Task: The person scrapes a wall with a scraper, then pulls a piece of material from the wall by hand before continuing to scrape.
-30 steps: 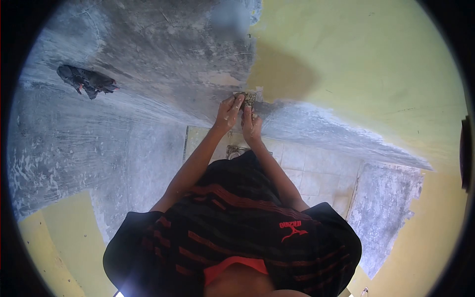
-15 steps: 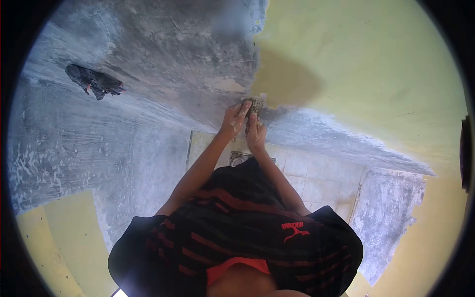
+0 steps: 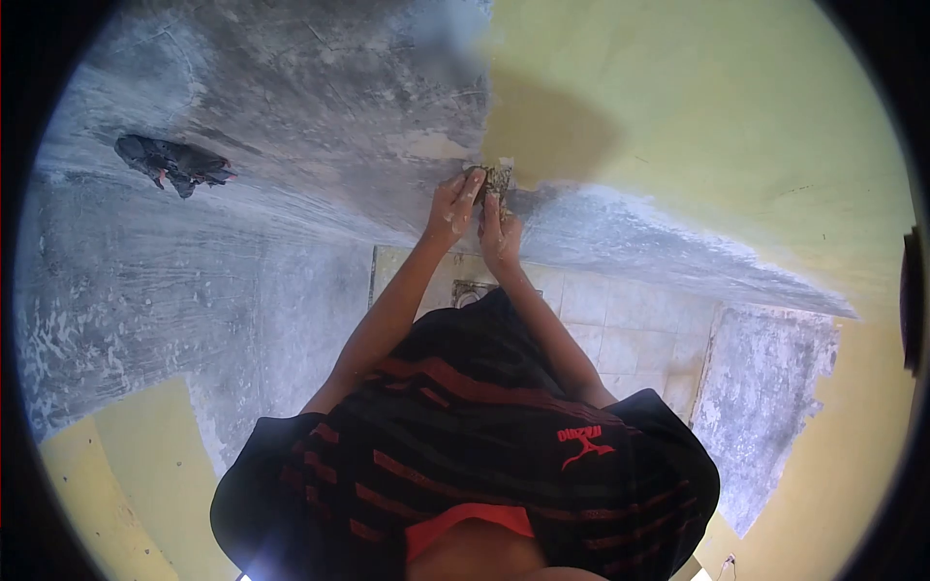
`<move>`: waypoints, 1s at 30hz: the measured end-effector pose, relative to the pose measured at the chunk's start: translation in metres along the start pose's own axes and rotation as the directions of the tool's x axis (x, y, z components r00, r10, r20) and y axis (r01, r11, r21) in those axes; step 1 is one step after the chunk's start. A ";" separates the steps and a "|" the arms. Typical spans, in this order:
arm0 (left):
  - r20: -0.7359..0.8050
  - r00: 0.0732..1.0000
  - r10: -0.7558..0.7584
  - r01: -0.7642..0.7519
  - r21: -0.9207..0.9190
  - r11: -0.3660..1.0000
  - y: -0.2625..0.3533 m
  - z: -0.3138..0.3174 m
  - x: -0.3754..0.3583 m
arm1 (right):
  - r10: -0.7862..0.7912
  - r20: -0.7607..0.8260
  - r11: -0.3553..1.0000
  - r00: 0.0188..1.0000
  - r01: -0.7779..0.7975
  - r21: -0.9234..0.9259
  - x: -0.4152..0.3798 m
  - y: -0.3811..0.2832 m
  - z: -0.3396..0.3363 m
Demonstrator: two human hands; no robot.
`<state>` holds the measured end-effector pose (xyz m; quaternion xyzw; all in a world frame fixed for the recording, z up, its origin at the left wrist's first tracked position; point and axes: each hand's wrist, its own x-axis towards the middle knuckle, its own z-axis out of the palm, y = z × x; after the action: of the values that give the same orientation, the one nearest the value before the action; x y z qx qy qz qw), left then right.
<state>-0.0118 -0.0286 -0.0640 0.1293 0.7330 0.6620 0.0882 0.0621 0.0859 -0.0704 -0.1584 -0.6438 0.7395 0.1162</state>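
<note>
Both of my hands meet at a small, crusted, scraper-like tool (image 3: 498, 180) held against the wall, where grey plaster borders yellow-green paint. My left hand (image 3: 451, 205) has its fingers closed on the tool's left side. Just to the right and slightly lower, my right hand (image 3: 499, 235) is wrapped round its lower part. Whitish residue coats the fingers of both hands. The tool's handle is hidden by my hands.
A dark crumpled cloth (image 3: 174, 165) is on the grey wall (image 3: 320, 107) at the upper left. Pale floor tiles (image 3: 620, 334) and a square drain (image 3: 469, 293) lie below. A brown object (image 3: 912, 300) sits at the right edge.
My hands and the tool appear slightly higher in the view, along with the wall and cloth, as the view has shifted a little. Both hands keep their grip.
</note>
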 end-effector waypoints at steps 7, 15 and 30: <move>-0.129 0.989 -0.078 0.029 -0.345 0.938 -0.021 0.029 -0.010 | 0.003 0.064 0.990 0.998 0.006 -0.142 0.001 0.040 -0.017; 0.014 0.988 -0.153 0.150 -0.298 0.943 -0.035 0.017 -0.009 | -0.057 0.078 0.952 0.995 0.078 -0.297 0.005 0.038 -0.021; -0.039 0.976 -0.213 0.170 -0.471 0.866 -0.006 0.016 -0.014 | -0.080 0.077 0.939 0.994 0.101 -0.328 -0.002 0.020 -0.011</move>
<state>0.0059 -0.0181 -0.0719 0.0009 0.5654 0.8113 0.1488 0.0691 0.0924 -0.0910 -0.1228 -0.7688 0.6193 0.1014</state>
